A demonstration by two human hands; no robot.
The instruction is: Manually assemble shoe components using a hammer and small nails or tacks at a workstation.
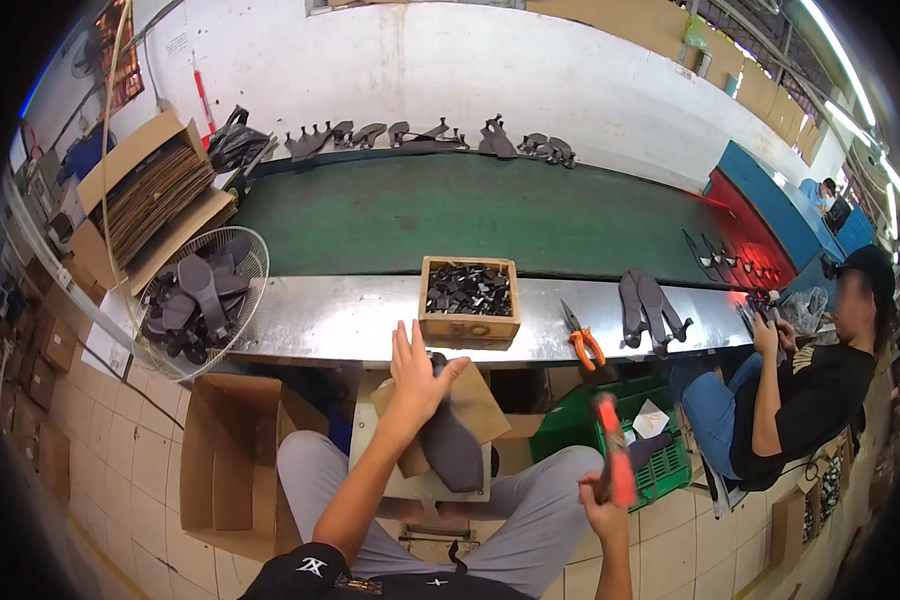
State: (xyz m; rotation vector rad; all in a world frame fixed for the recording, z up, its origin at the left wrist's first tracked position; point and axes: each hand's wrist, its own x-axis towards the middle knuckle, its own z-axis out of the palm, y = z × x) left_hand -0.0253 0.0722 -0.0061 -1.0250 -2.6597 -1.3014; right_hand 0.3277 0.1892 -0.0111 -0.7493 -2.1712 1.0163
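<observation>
One dark sole — partly under the left hand.

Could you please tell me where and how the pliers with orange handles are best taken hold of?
Probably best by the orange handles, coming from the person's near side. The pliers lie on the metal ledge with the handles toward the person and the narrow nose pointing away. The right hand is on that side, but it holds a red tool.

White wall: behind green belt
Blue housing: at belt's right end
Cardboard sheets: left of the belt
</observation>
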